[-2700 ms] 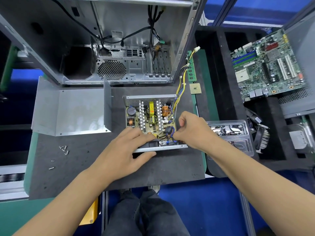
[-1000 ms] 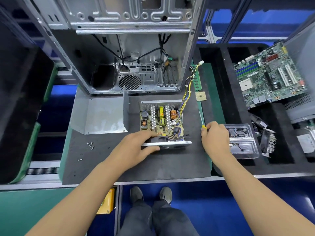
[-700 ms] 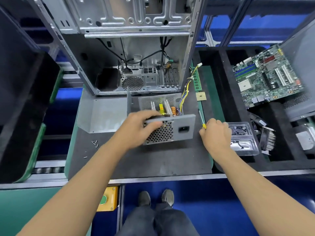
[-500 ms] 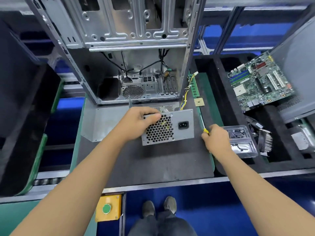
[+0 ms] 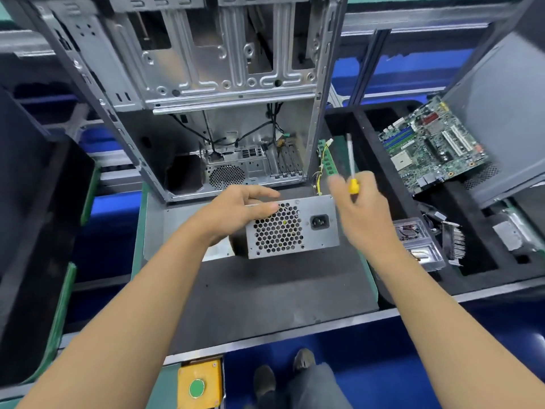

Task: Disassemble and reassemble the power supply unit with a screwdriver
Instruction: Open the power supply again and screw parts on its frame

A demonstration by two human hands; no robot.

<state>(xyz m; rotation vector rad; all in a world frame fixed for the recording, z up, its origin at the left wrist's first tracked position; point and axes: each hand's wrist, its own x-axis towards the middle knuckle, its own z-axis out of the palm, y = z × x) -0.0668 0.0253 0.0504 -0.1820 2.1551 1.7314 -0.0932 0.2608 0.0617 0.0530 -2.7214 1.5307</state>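
Fingers of the left hand point(image 5: 236, 212) grasp the power supply unit point(image 5: 292, 227), tipping it on edge at the surface's point(image 5: 265, 296) far edge — fan grille toward the person, probably to expose screws. The right hand point(image 5: 364, 214) clenches the screwdriver point(image 5: 353, 184), tip up. A clear tray point(image 5: 420, 246) at the right edge holds small parts.

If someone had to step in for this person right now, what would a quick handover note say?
Left hand grips the top edge of the power supply unit, stood up on the black mat with its vent and socket facing you.
Right hand holds the screwdriver, shaft pointing away, clear of the unit.
Done: the unit's cover is off and lies on the mat behind the left hand.
Left: refit the cover and drive the screws; none show now.
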